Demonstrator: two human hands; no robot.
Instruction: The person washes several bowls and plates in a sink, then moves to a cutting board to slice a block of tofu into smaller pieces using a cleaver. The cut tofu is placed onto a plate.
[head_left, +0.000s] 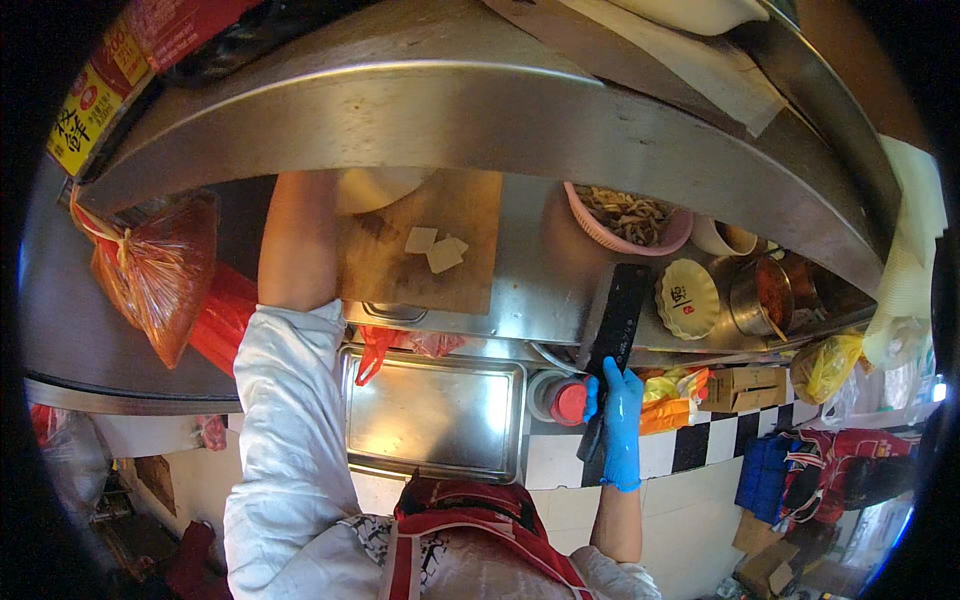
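My right hand (621, 424), in a blue glove, grips the handle of a broad dark-bladed knife (619, 322) like a cleaver. Its blade points up and away, over the front edge of the steel counter (536, 277). My left forearm reaches across a wooden cutting board (420, 292) and passes beneath an overhanging steel shelf (390, 112); that shelf hides the hand. Several thin, pale square slices (445, 255) lie on the board, two of them overlapping. Behind them a pale round item (386, 187) shows partly under the shelf.
Right of the board stand a pink basket (600, 238) of brownish strips, a fluted cream dish (686, 300) and a metal pot (754, 296) with red contents. Below the counter are a steel tray (435, 412) and a red-lidded jar (562, 397). An orange-filled plastic bag (161, 270) hangs left.
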